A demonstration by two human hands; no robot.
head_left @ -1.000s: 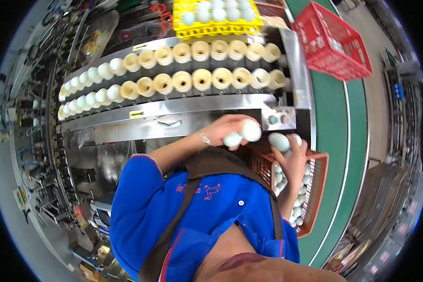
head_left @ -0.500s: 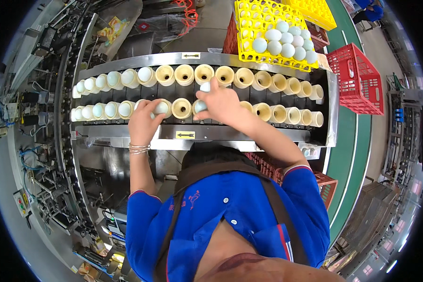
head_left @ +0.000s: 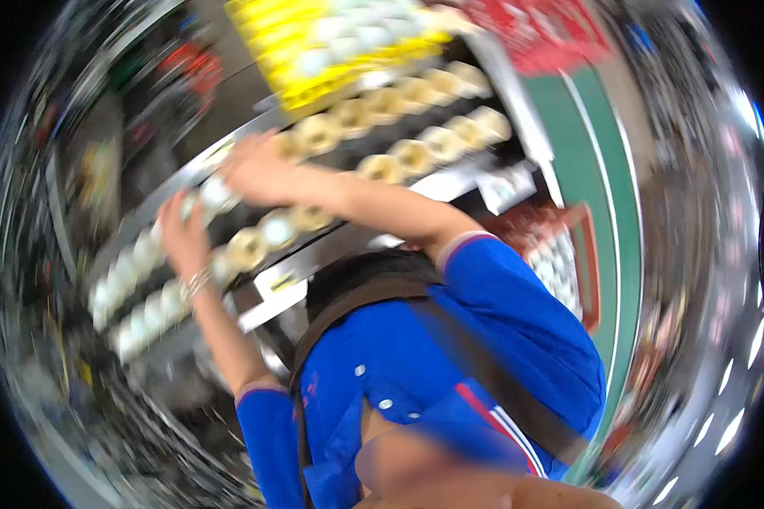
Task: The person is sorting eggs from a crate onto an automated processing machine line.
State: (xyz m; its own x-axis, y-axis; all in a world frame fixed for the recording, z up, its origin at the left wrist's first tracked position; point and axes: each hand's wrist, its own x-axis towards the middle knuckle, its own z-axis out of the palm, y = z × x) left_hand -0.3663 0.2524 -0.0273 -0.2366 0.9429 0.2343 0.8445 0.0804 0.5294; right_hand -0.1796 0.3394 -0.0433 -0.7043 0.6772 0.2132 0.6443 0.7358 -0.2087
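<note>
The person wore a bright blue, short-sleeved shirt (head_left: 335,339) with pale round buttons (head_left: 386,404) down its front. A small reddish print (head_left: 311,386), too blurred to make out, marked the left of the chest. The left sleeve (head_left: 267,433) and the right sleeve (head_left: 526,293) ended in thin, light trim with a reddish tinge. Near and to the right, red and white stripes (head_left: 518,437) showed against the blue. Over the shirt sat a brown apron (head_left: 361,297) with broad straps (head_left: 488,369); its far part looked black. A silvery, banded bracelet (head_left: 196,284) circled the wrist of the left hand (head_left: 182,233). The right hand (head_left: 259,171) was bare.
</note>
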